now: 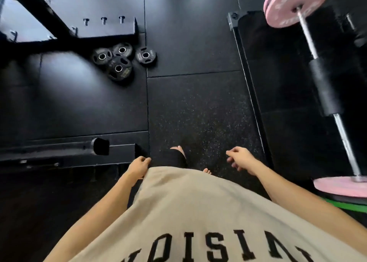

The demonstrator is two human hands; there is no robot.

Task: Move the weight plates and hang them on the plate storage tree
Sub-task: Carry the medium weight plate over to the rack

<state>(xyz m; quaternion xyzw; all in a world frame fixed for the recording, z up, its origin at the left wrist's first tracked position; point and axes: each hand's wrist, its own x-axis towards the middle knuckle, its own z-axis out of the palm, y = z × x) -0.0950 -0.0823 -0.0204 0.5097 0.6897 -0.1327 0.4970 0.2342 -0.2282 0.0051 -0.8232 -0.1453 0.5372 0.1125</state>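
Your four black weight plates (123, 62) lie flat in a cluster on the rubber floor (198, 106), ahead of you and off to your left, just beside the base of the black steel frame (107, 31). Three touch or overlap one another, and the fourth sits just apart on the right of the group. Your left hand (139, 167) hangs at your hip with its fingers loosely curled and holds nothing. Your right hand (241, 159) is likewise relaxed and carries nothing. Both are well apart from the plates, but the left is on the nearer side, so it seems the natural one to lead once you step forward and crouch. The pink-plated barbell (325, 94) on your right stands farther off. Whether the frame is the storage tree, you cannot tell.
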